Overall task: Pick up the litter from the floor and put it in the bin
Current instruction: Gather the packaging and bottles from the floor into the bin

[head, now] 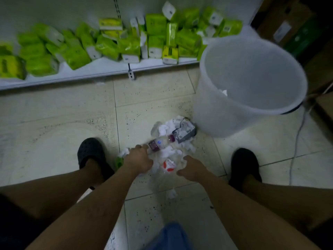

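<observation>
Left hand (139, 159), right hand (191, 168) amid litter (170, 152), grip unclear, speckled tile floor (63, 114), white bin (216, 114), stocked shelf (93, 70)

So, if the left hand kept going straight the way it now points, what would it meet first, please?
Most likely the clear plastic bottle with the purple label, lying on its side just ahead of the left hand. Its fingers look almost at the bottle's base; blur hides any contact.

Shop aisle, seen down at its lowest shelf.
A long white display shelf (100, 69) runs from 9 to 1 o'clock, stocked with many near-identical green tissue packs (75, 51). Cardboard boxes (284, 24) stand at 2 o'clock. A pale, speckled tiled floor (54, 114) fills the middle.
</observation>
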`<action>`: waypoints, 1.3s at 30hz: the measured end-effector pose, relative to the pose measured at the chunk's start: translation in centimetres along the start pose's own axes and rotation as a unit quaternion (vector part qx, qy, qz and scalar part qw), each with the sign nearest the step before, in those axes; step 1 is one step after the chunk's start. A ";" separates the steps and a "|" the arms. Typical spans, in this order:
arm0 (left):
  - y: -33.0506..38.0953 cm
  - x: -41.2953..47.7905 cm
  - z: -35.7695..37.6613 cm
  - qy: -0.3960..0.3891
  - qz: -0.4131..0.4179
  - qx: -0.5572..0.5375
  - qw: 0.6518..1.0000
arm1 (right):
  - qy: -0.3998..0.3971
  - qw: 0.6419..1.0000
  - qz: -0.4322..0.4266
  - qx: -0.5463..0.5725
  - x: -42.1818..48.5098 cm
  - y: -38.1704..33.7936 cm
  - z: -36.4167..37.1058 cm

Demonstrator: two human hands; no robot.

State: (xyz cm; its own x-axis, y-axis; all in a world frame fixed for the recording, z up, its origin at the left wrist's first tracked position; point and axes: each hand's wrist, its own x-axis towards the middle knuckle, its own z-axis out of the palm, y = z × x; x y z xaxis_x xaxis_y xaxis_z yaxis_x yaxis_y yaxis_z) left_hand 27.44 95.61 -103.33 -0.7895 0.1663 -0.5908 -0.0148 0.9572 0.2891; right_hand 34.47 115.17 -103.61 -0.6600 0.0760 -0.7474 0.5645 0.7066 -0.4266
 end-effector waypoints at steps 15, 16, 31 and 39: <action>-4.3 12.4 6.5 0.025 -0.026 0.070 0.997 | 0.092 0.936 0.185 0.285 11.7 0.8 12.0; -4.7 12.6 6.9 0.017 -0.037 0.070 0.997 | 0.105 0.929 0.185 0.304 12.3 0.9 12.4; -2.0 7.2 0.1 -0.076 -0.004 0.177 0.981 | 0.055 0.951 0.146 0.267 7.1 -0.2 6.9; 3.0 0.8 -9.1 -0.001 -0.002 0.145 0.989 | 0.093 0.988 -0.027 0.121 1.6 -5.7 -3.9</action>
State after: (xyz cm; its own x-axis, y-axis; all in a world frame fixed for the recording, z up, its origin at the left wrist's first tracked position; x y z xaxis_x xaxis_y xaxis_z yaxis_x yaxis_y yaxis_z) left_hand 21.13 96.42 -96.09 -0.7886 0.1625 -0.5931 0.1587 0.9856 0.0590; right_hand 28.29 114.00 -100.44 -0.7601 0.1866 -0.6225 0.6123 0.5265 -0.5898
